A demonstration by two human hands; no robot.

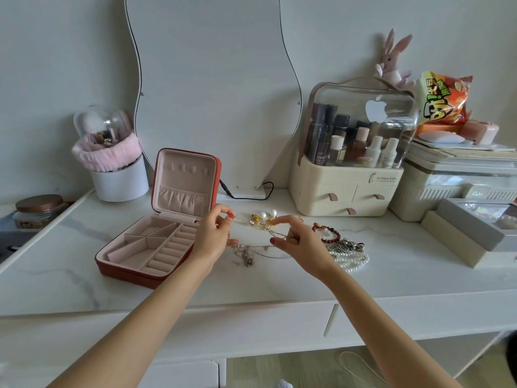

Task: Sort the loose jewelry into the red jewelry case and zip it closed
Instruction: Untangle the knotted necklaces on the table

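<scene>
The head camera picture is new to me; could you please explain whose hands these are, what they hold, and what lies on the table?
There is no machine: a person wears one wide-angle camera on the head, looking down at their own bare hands. The left hand and right hand each pinch one thin chain necklace stretched between them above the white table. The red jewelry case lies open on the left, its compartments looking empty. More loose jewelry waits nearby: pearl earrings, a red bead bracelet and a white pearl strand.
</scene>
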